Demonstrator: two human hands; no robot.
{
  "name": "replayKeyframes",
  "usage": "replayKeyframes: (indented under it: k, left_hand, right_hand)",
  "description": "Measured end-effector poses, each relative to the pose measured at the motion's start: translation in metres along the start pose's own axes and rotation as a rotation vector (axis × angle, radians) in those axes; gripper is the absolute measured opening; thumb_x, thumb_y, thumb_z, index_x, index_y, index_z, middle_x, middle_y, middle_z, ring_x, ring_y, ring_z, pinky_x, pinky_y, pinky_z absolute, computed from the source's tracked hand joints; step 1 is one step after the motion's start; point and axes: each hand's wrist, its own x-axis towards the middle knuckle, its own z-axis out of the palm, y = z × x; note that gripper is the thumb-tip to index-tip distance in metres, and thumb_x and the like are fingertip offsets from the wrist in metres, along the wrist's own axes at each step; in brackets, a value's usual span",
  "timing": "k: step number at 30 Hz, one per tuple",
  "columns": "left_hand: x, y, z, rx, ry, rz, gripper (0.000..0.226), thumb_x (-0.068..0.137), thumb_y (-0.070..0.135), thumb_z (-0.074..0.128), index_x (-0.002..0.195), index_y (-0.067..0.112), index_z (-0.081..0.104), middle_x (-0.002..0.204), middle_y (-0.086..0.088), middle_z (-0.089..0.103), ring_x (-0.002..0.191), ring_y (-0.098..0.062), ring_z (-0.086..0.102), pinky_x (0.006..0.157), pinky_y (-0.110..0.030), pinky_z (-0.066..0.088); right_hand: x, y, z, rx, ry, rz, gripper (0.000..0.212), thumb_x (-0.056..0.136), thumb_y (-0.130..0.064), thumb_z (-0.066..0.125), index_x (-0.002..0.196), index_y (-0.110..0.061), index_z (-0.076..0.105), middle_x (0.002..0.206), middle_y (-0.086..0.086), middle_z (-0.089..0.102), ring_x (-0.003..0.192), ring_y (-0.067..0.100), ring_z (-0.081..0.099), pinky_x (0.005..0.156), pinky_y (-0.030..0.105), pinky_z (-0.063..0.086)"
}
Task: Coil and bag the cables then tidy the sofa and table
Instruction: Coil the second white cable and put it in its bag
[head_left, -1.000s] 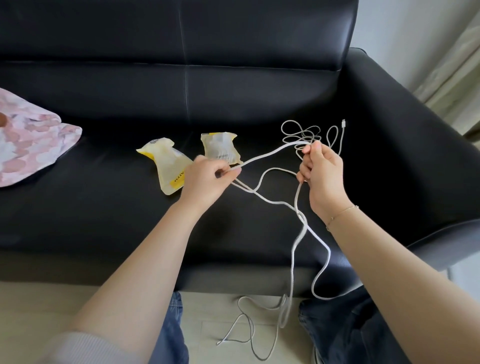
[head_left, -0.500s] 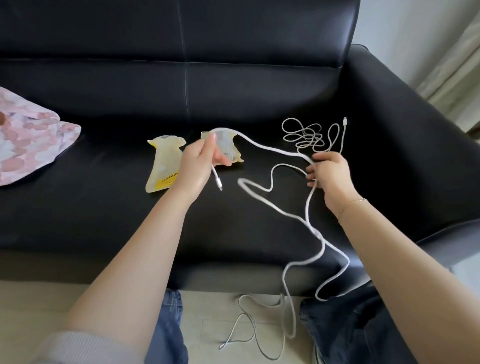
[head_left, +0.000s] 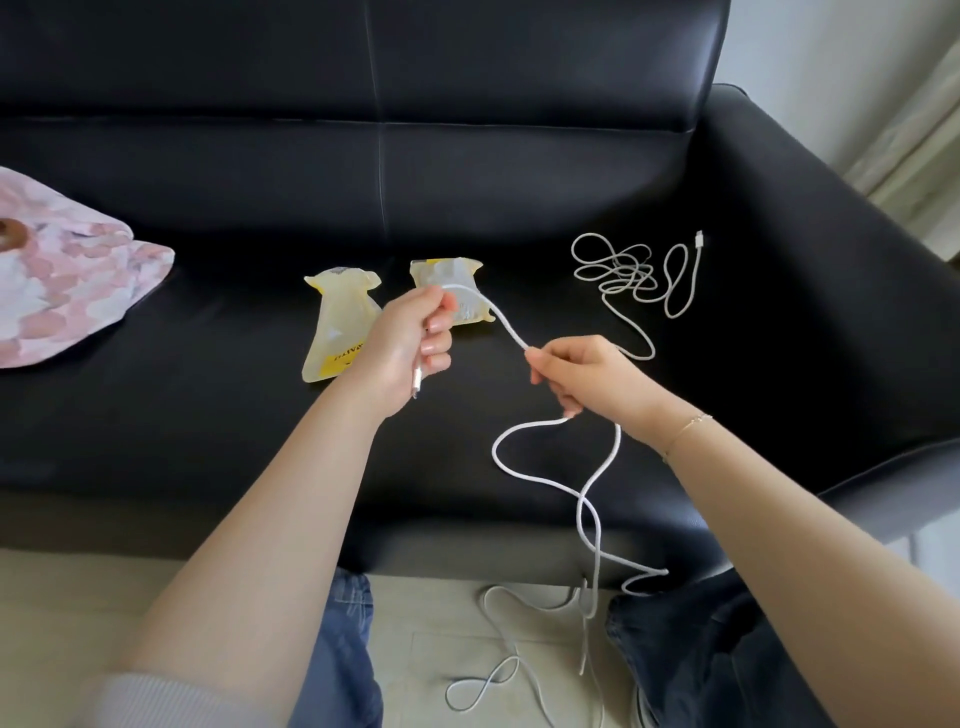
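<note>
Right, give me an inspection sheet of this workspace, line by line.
Surface: black leather sofa seat, pale floor in front.
Job's things: two yellowish bags lying side by side on the seat.
Clutter: pink patterned cloth at the seat's left end.
Hands: left hand grips the thick cable near its plug; right hand pinches it further along.
Cables: thick white cable trails off the seat to the floor; thin white cable lies tangled on the seat.
Surroundings: curtain at right.

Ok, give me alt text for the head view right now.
Both hands hold a white cable over a black sofa: left hand near its plug, right hand further along. Behind lie two yellow bags, a second tangled cable and a pink cloth.
</note>
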Motion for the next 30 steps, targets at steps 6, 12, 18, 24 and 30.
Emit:
replayKeyframes:
  k: [6, 12, 18, 24, 30]
  left_hand:
    - [-0.014, 0.0, -0.012, -0.342, 0.077, -0.188, 0.022, 0.104, 0.023, 0.044, 0.092, 0.011, 0.058, 0.054, 0.006, 0.036, 0.038, -0.005, 0.026, 0.033, -0.015, 0.023]
    - [-0.023, -0.023, 0.0, -0.094, 0.067, -0.223, 0.029, 0.104, 0.027, 0.044, 0.117, 0.009, 0.063, 0.053, 0.008, 0.034, 0.042, -0.006, 0.026, 0.037, -0.017, 0.021]
    - [-0.012, -0.022, -0.009, 0.076, 0.028, -0.198, 0.029, 0.096, 0.033, 0.057, 0.114, 0.012, 0.067, 0.05, 0.009, 0.033, 0.042, -0.007, 0.028, 0.038, -0.016, 0.026]
    - [-0.004, -0.036, -0.017, 0.045, 0.161, -0.247, 0.025, 0.099, 0.031, 0.054, 0.086, 0.01, 0.06, 0.059, 0.004, 0.04, 0.041, -0.006, 0.029, 0.04, -0.016, 0.03]
    - [-0.002, -0.036, -0.017, -0.237, 0.314, -0.136, 0.024, 0.102, 0.027, 0.047, 0.096, 0.006, 0.058, 0.092, -0.005, 0.06, 0.091, -0.016, 0.066, 0.086, -0.037, 0.057]
  right_hand:
    - [-0.009, 0.004, -0.003, 0.055, 0.13, -0.007, 0.027, 0.099, -0.019, 0.048, 0.077, -0.017, 0.064, 0.048, -0.01, 0.035, 0.044, 0.008, 0.028, 0.041, 0.016, 0.024]
    - [-0.003, 0.0, 0.021, -0.154, 0.156, -0.102, 0.026, 0.097, -0.016, 0.05, 0.074, -0.017, 0.063, 0.046, -0.01, 0.041, 0.04, 0.004, 0.035, 0.044, 0.013, 0.029]
    - [0.01, 0.001, 0.044, -0.272, -0.02, -0.092, 0.027, 0.095, -0.016, 0.051, 0.072, -0.019, 0.063, 0.042, -0.013, 0.042, 0.043, 0.006, 0.036, 0.047, 0.016, 0.031]
    - [0.014, 0.003, 0.063, -0.276, -0.145, -0.117, 0.025, 0.096, -0.02, 0.051, 0.075, -0.019, 0.065, 0.044, -0.016, 0.044, 0.045, 0.006, 0.038, 0.05, 0.017, 0.033]
    - [0.018, 0.002, 0.065, -0.191, -0.184, -0.054, 0.03, 0.098, -0.022, 0.049, 0.074, -0.018, 0.067, 0.045, -0.011, 0.04, 0.042, 0.005, 0.034, 0.046, 0.014, 0.029]
